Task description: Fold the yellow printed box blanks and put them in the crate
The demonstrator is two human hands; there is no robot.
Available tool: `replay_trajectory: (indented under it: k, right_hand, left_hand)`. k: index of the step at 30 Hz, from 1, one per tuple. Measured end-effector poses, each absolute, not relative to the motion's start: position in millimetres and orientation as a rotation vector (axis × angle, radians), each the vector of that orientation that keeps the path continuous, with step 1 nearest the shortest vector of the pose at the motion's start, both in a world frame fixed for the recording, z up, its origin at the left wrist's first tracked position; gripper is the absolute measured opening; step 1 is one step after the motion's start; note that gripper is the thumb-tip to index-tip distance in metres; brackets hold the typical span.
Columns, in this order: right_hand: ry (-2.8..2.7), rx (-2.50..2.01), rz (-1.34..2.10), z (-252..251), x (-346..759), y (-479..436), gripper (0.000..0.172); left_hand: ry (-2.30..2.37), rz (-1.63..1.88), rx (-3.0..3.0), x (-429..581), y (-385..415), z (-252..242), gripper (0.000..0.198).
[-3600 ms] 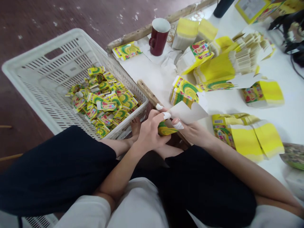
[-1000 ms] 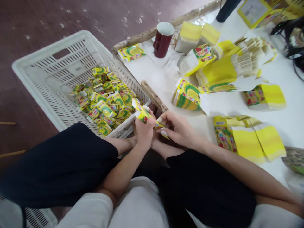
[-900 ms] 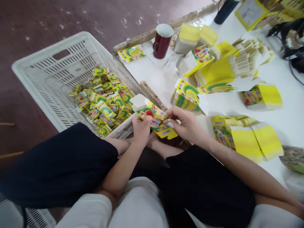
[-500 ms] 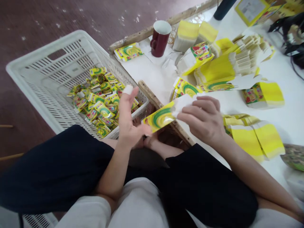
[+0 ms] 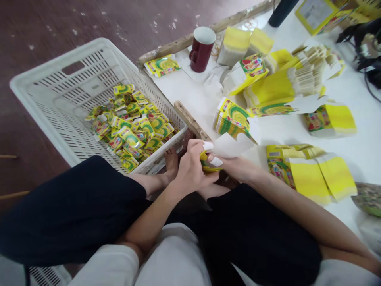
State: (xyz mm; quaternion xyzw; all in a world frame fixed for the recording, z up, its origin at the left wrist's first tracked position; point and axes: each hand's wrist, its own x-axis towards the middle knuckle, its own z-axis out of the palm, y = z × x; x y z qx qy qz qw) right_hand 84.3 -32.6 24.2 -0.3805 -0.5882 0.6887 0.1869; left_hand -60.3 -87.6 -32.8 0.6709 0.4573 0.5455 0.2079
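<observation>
Between my two hands, above my lap at the table's edge, is a yellow printed carton (image 5: 212, 168) with a white inner side and white flaps. My left hand (image 5: 195, 167) is closed around its left end, a white cover on the thumb or fingertip. My right hand (image 5: 235, 167) grips it from the right, with a white-covered fingertip pressed on it. Most of the carton's printed face is hidden by my fingers. Just beyond, a stack of flat yellow-green cartons (image 5: 233, 117) stands on the table.
At the left, a white plastic crate (image 5: 67, 73) holds many small yellow-green packs (image 5: 131, 137). On the white table (image 5: 193, 95) are a dark red mug (image 5: 202, 49), bundles of yellow cartons (image 5: 323, 174) and a dark cylinder (image 5: 281, 14). A wooden strip (image 5: 190, 119) edges the table.
My left hand, open beside the flat carton before, has moved right and closed on it. My right hand has come lower and nearer, and the carton is now folded between both hands.
</observation>
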Motion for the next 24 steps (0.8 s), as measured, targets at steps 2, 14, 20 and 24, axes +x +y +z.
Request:
replay_trajectory:
  k: [2, 14, 20, 24]
  right_hand:
    - [-1.683, -1.028, 1.911, 25.8, 83.1, -34.2, 0.062]
    - [-2.306, -1.043, 0.803, 18.9, 104.3, -29.5, 0.056]
    - [-2.683, -0.816, 0.570, 17.2, 112.7, -20.1, 0.044]
    - [-2.708, -0.676, 0.704, 29.0, 124.1, -10.2, 0.026]
  left_hand:
    - [1.270, 1.561, 1.880, -62.0, -86.5, -30.9, 0.059]
    - [1.590, 1.205, 1.697, -66.3, -83.9, -34.4, 0.071]
    - [1.447, 1.086, 1.730, -92.5, -75.7, -19.5, 0.058]
    - [1.404, 0.976, 1.758, -101.2, -75.4, -11.9, 0.072]
